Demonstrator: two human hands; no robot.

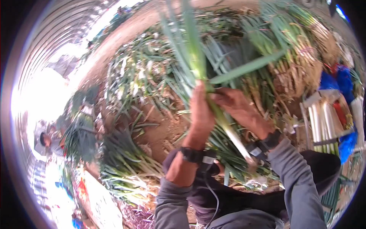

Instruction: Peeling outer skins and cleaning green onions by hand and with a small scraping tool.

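A long leek [230, 133] slants across the middle of the view, its green leaves pointing away from me and its white root end hanging toward my lap. My left hand [202, 111] is closed round the stalk just below where the leaves fan out. Close beside it, my right hand [239, 108] is closed at the base of the leaves, its fingertips partly hidden. From there one broad leaf [249, 68] sticks out to the right, apart from the others. The upper leaves are blurred.
Leek trimmings [137, 68] cover the ground ahead. Rooted leek bundles [295, 65] lie at the far right, and cleaned white stalks [323, 120] sit in a frame at the right. More leeks [126, 160] lie on my left. Another person [51, 143] is at the far left.
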